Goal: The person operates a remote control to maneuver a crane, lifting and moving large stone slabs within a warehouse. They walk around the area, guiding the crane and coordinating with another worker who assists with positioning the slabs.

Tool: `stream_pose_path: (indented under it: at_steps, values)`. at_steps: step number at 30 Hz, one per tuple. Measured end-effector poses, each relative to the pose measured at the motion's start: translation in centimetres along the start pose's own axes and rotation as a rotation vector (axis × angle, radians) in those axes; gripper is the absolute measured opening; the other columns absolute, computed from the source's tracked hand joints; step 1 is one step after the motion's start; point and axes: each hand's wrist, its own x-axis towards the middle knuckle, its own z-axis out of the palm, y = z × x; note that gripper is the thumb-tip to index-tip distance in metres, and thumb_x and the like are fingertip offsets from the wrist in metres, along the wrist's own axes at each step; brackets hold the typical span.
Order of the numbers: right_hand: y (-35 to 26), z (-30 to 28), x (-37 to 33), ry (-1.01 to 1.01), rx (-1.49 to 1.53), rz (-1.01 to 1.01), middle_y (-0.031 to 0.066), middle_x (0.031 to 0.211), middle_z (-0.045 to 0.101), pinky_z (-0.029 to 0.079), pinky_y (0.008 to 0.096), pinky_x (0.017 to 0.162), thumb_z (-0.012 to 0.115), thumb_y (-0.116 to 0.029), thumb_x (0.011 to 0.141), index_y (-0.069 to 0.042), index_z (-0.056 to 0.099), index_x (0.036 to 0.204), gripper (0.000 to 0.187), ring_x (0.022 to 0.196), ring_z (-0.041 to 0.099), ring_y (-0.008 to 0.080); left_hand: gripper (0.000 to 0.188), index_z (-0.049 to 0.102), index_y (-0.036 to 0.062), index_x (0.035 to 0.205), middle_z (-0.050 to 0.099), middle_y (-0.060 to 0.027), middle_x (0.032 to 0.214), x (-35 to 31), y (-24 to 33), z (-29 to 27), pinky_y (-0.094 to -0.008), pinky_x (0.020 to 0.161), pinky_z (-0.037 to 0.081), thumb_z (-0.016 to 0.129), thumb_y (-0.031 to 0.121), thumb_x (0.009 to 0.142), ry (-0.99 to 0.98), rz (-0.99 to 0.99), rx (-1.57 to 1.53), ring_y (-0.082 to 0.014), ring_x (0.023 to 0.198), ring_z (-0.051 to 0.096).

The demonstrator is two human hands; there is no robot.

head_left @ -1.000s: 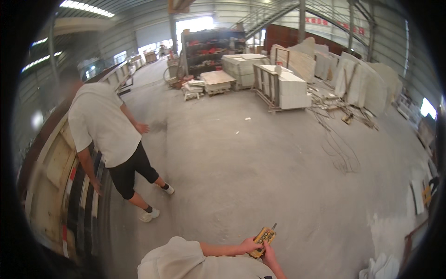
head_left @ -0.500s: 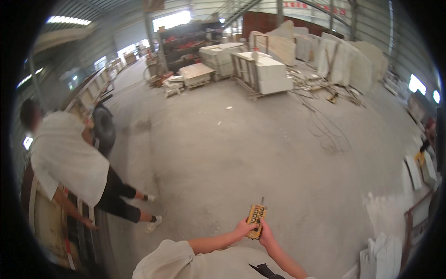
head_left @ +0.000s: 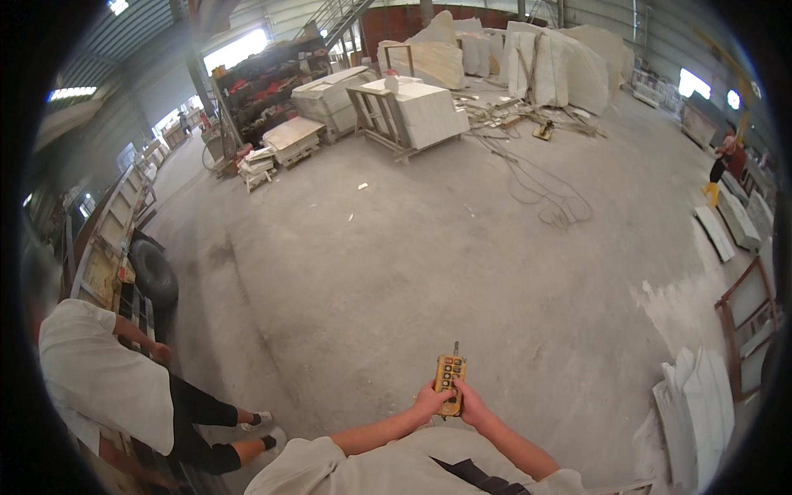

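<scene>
Grey floor (head_left: 396, 256), pale slabs (head_left: 569, 70) beyond — left hand (head_left: 431, 401), right hand (head_left: 473, 404) gripping yellow remote (head_left: 450, 375).

A yellow remote control (head_left: 448, 386) sits gripped between two bare hands above a grey floor (head_left: 371, 272), the left hand (head_left: 431, 401) and right hand (head_left: 471, 403) on its opposite sides, a stubby antenna (head_left: 456, 349) jutting from its far end. Left of the remote, a co-worker (head_left: 115, 375) in a pale shirt stands beside a vehicle (head_left: 103, 256) with a dark tyre (head_left: 155, 274). Well beyond the remote are white blocks (head_left: 433, 114) and loose cable (head_left: 554, 216); to its right, pale slabs (head_left: 700, 404) stand close together.
</scene>
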Motion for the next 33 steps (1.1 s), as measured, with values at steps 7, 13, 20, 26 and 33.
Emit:
stream_pose_path:
  at_steps: [7,13,20,26,33]
  values:
    - [-0.2,-0.2,-0.2,0.030,-0.022,0.054,0.0072,0.103,0.059,0.050,0.0364,0.075,0.043,-0.030,0.090,-0.005,0.050,0.113,0.035,0.088,0.060,0.0196,0.046,0.052,-0.0009,0.108,0.061,-0.0090,0.095,-0.4,0.9,0.2,-0.0300,0.074,0.048,0.069,0.019,0.070,-0.011,-0.028,-0.009,-0.0163,0.084,0.059]
    - [-0.6,-0.1,-0.2,0.039,-0.073,0.094,0.0079,0.110,0.056,0.046,0.0388,0.085,0.042,-0.029,0.090,-0.006,0.047,0.118,0.036,0.098,0.056,0.0214,0.045,0.054,-0.0005,0.106,0.061,-0.0091,0.096,0.4,0.3,-0.2,-0.0298,0.073,0.048,0.070,0.021,0.070,-0.032,-0.012,-0.007,-0.0154,0.084,0.059]
    - [0.1,-1.1,0.7,0.005,-0.082,0.127,0.0084,0.110,0.056,0.046,0.0398,0.085,0.045,-0.025,0.089,-0.006,0.047,0.117,0.034,0.098,0.056,0.0225,0.046,0.055,0.0014,0.107,0.062,-0.0083,0.096,-0.5,0.7,-0.3,-0.0295,0.075,0.047,0.070,0.025,0.070,0.017,-0.060,0.035,-0.0156,0.086,0.059]
    - [-0.6,-1.8,1.0,0.000,-0.046,0.107,0.0088,0.109,0.056,0.047,0.0401,0.083,0.045,-0.022,0.089,-0.005,0.047,0.117,0.033,0.097,0.056,0.0230,0.053,0.056,0.0024,0.109,0.062,-0.0083,0.098,1.4,-0.8,0.1,-0.0297,0.078,0.046,0.071,0.033,0.068,0.059,-0.022,0.127,-0.0154,0.089,0.058]
    - [-0.9,-2.8,2.5,-0.119,-0.053,0.079,0.0084,0.121,0.051,0.040,0.0374,0.094,0.030,-0.034,0.094,-0.007,0.040,0.127,0.044,0.108,0.051,0.0214,0.050,0.051,0.0043,0.114,0.060,-0.0067,0.099,0.2,1.5,1.2,-0.0321,0.072,0.049,0.068,0.026,0.073,0.107,-0.102,0.093,-0.0169,0.085,0.058]
